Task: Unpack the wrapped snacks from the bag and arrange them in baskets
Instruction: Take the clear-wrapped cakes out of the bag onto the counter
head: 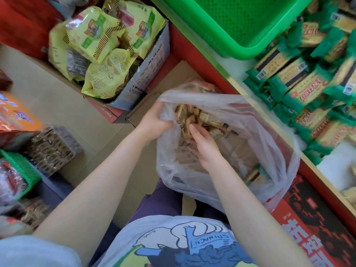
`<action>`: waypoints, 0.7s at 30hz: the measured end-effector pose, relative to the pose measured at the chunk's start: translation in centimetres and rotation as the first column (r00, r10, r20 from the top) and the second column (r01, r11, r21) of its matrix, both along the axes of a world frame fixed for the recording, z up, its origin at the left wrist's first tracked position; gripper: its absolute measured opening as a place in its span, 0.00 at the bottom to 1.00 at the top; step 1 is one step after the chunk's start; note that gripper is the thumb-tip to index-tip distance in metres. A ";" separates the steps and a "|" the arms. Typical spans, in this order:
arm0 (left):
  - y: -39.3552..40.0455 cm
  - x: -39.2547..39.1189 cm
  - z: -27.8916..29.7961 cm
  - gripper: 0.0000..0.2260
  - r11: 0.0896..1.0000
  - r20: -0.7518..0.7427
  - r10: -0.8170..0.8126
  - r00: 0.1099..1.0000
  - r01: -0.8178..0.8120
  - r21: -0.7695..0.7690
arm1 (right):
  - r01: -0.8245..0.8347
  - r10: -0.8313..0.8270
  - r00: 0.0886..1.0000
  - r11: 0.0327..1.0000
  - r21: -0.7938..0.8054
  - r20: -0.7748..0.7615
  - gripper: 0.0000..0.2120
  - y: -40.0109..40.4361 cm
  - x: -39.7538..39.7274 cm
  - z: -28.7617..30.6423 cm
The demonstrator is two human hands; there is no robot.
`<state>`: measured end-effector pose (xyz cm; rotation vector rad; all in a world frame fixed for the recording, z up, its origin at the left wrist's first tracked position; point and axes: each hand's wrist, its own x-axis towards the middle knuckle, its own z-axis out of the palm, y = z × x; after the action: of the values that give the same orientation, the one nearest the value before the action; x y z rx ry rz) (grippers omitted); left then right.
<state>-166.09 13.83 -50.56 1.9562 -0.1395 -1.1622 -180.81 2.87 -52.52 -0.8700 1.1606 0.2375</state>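
A large clear plastic bag [265, 147] stands open in front of me, holding several small wrapped snacks [210, 120] in brown and cream wrappers. My left hand [156, 120] grips the bag's near-left rim, bunching the film. Inside the bag's mouth, my right hand [204, 143] reaches down, its fingers on the pile of snacks; whether they close round any is hidden. An empty green basket [237, 24] sits at the top, on the red-edged shelf [194, 54].
Green-wrapped cracker packs [308, 78] lie heaped on the shelf at right. A cardboard box of yellow snack bags [100, 47] stands on the floor at upper left. Another green basket [21, 166] and stacked packs are at left. A red printed carton [316, 224] lies at lower right.
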 end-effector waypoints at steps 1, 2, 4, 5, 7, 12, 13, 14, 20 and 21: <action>0.0 -0.2 0.2 0.40 1.000 -0.018 0.012 1.000 -0.013 -0.026 | -0.007 0.007 1.000 1.000 0.015 0.008 0.22 0.1 0.0 0.1; 0.1 -0.4 0.2 0.40 0.998 -0.039 0.031 0.999 -0.033 -0.045 | -0.017 0.017 1.000 0.999 0.031 0.010 0.27 0.1 0.0 0.2; 0.2 -0.7 0.3 0.38 0.993 -0.104 0.074 0.992 -0.083 -0.083 | -0.033 0.033 0.999 0.998 0.061 -0.003 0.34 0.1 0.4 0.4; 0.3 -0.9 0.4 0.37 0.991 -0.129 0.087 0.988 -0.100 -0.095 | -0.029 0.030 0.999 0.996 0.079 -0.014 0.34 0.0 0.6 0.5; 0.5 -1.3 0.3 0.35 0.989 -0.156 0.087 0.984 -0.104 -0.109 | 0.008 -0.006 1.000 0.991 0.134 -0.017 0.28 -0.2 1.0 0.4; 0.6 -2.4 0.3 0.38 0.987 -0.211 0.067 0.975 -0.096 -0.128 | 0.081 -0.083 0.997 0.968 0.236 0.001 0.24 -1.0 1.8 0.5; 0.6 -2.6 0.3 0.38 0.986 -0.227 0.078 0.971 -0.109 -0.130 | 0.121 -0.120 0.993 0.958 0.258 -0.019 0.22 -1.2 1.9 0.6; 0.8 -2.7 0.0 0.39 0.985 -0.236 0.085 0.968 -0.117 -0.124 | 0.181 -0.174 0.984 0.941 0.288 -0.049 0.18 -1.4 2.0 0.8; 1.8 -3.5 -0.4 0.36 0.997 -0.101 0.071 0.992 -0.072 0.001 | 0.327 -0.298 0.944 0.897 0.298 -0.139 0.08 -1.4 0.8 0.2; 1.7 -3.6 -0.2 0.35 0.997 -0.017 0.067 0.998 -0.066 0.044 | 0.300 -0.269 0.952 0.915 0.271 -0.144 0.08 -1.3 0.2 0.1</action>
<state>-169.70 15.53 -50.74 1.9725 -0.0395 -1.1477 -180.64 1.59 -52.42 -0.4259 1.2955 0.2079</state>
